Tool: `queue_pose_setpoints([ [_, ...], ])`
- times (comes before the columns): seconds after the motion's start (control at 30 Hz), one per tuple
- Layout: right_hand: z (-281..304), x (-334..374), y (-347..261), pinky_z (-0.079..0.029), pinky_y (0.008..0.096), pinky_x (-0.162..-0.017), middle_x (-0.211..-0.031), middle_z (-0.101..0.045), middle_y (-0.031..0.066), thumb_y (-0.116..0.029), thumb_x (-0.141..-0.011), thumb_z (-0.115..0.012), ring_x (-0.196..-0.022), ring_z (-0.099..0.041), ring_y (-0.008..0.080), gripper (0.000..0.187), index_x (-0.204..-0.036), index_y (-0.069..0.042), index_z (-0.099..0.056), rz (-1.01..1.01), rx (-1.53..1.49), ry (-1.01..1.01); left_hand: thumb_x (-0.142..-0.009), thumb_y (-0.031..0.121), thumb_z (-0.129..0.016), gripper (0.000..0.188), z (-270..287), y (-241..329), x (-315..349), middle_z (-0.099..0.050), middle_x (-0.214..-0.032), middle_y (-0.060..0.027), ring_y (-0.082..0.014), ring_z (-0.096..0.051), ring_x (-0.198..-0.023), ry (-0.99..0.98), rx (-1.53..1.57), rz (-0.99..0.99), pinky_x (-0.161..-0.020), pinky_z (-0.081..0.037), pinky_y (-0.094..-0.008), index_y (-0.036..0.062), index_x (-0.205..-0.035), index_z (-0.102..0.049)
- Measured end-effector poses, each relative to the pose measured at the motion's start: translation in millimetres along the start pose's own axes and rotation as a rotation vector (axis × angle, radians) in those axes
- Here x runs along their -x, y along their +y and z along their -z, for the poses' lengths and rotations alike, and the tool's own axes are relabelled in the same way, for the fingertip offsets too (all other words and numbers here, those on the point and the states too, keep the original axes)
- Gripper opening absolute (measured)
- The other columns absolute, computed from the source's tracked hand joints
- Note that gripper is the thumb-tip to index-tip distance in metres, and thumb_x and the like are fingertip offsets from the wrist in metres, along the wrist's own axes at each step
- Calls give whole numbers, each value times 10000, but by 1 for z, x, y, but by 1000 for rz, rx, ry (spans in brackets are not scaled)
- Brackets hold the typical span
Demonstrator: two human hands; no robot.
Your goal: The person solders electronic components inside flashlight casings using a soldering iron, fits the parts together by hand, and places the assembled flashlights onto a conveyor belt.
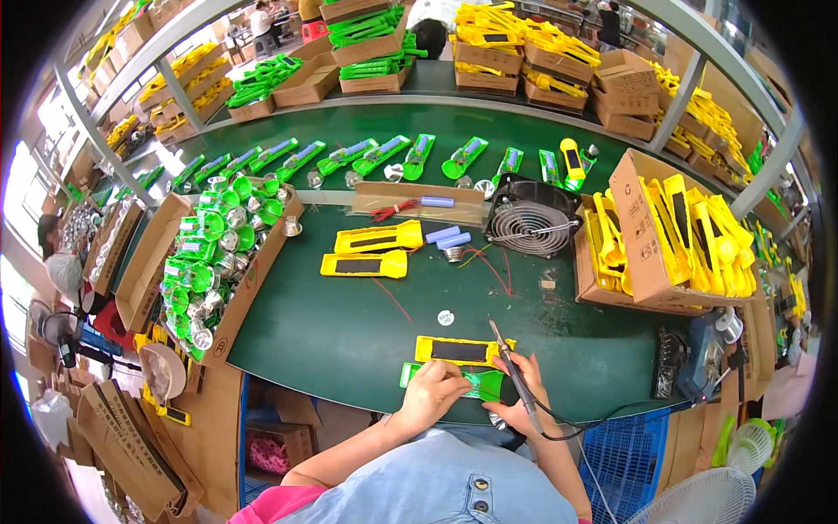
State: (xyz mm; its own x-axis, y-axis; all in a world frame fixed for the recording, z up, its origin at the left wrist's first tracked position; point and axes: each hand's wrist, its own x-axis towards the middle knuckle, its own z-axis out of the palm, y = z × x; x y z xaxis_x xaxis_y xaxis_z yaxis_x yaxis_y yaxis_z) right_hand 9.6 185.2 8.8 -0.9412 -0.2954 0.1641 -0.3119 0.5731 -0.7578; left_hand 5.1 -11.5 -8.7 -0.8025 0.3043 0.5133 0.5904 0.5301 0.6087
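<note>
My right hand (522, 395) grips a soldering iron (513, 367), its tip pointing up and away from me. That hand also rests by the wide end of a green plastic flashlight housing (485, 385) at the table's near edge. Over the housing's middle, my left hand (433, 389) has its fingers pinched together; whatever they hold is hidden. Just beyond lies a yellow flashlight housing (460, 351) with a dark panel. A silver reflector cup (497, 421) shows below my right hand. Farther off are two more yellow housings (365, 265) and blue cylindrical batteries (449, 237).
A black fan with a wire guard (534, 229) stands beyond, beside boxes of yellow housings (690, 236). Left, a carton (253, 306) holds green housings with silver cups. The iron's cord (602, 425) runs right toward a blue-grey soldering station (701, 358). Green units line the belt (349, 127).
</note>
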Motion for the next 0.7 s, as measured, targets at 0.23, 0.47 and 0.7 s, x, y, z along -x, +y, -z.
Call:
queue_pose_setpoints([
  [0.23,-8,35,-7,-198,508,-1026,-839,-655,28,-175,-699,-699,-805,-618,189,236,-875,-48,-605,65,6,338,-688,45,-660,103,10,3,7,-534,-888,-66,-231,-532,-785,-97,43,57,-680,-442,-333,44,-785,-627],
  [0.47,-24,62,1,-246,512,-1003,-636,-606,44,-40,-703,-677,-625,-602,145,204,-880,-48,-577,109,-177,610,-642,-10,-664,144,9,3,12,-546,-904,-127,-287,-545,-836,-29,90,215,-693,-456,-354,16,-749,-572],
  [0.7,-37,64,1,-558,263,-638,-1181,-431,174,42,-778,-567,-834,-587,181,229,-994,50,-490,-317,-789,817,-632,-17,-674,137,8,2,-8,-555,-911,-100,-236,-563,-816,-33,73,230,-699,-456,-316,40,-708,-574],
])
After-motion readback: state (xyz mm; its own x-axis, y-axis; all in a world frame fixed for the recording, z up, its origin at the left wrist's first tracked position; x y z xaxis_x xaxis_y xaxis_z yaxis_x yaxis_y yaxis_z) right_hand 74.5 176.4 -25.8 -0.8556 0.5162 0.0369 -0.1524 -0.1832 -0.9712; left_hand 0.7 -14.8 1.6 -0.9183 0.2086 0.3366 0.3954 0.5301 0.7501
